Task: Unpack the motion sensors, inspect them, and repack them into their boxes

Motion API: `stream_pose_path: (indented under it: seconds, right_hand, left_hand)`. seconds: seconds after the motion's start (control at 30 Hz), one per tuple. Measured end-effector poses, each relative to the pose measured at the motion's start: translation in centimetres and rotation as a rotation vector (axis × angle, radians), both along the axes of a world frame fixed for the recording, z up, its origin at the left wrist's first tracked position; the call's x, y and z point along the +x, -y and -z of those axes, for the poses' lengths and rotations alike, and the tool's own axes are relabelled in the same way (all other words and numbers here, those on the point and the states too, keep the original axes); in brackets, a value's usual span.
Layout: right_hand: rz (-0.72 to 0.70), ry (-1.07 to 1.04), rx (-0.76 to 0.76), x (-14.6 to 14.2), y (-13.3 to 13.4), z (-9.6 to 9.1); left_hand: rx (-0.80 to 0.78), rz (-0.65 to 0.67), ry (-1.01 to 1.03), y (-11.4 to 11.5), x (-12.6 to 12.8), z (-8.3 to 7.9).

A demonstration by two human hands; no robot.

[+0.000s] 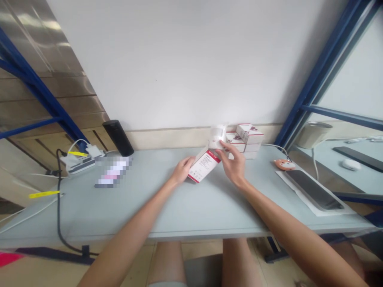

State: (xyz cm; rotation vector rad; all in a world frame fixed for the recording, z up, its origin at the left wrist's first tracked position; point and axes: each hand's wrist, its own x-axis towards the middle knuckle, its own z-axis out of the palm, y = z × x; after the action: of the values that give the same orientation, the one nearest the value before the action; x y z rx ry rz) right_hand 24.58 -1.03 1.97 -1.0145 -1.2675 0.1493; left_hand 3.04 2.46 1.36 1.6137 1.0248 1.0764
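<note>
My left hand (183, 168) is closed around the lower end of a white and red carton (204, 164), held tilted above the pale table (185, 207). My right hand (233, 161) pinches a white wrapped item (218, 136) at the carton's open upper end. Just behind the right hand lies a stack of similar white and red boxes (247, 137) against the wall.
A black cylinder (118, 137) stands at the back left beside a white power strip (80, 160) with cables. A blurred flat item (113, 172) lies left of centre. On the right lie a dark tablet (314, 189) on white paper and a small orange object (284, 164).
</note>
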Motion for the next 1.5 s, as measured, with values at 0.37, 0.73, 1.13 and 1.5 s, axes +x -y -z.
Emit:
stream_pose_path:
  seconds: [0.37,0.73,1.13,1.5]
  right_hand:
    - [-0.213,0.08,-0.113,0.3,-0.3,-0.4]
    - [-0.369,-0.171,-0.333,0.9,-0.7,-1.0]
    - [-0.517,-0.066,-0.477,2.8,-0.8,-1.4]
    - [-0.501,-0.12,-0.461,2.1,-0.2,-1.6]
  left_hand:
    - [-0.145,-0.036,0.132,-0.3,-0.3,0.6]
    - [-0.115,-0.03,0.097,-0.1,-0.3,0.3]
    - [-0.122,0.002,0.079,0.5,-0.3,-0.6]
    - [-0.196,-0.044,0.103,0.1,-0.2,0.3]
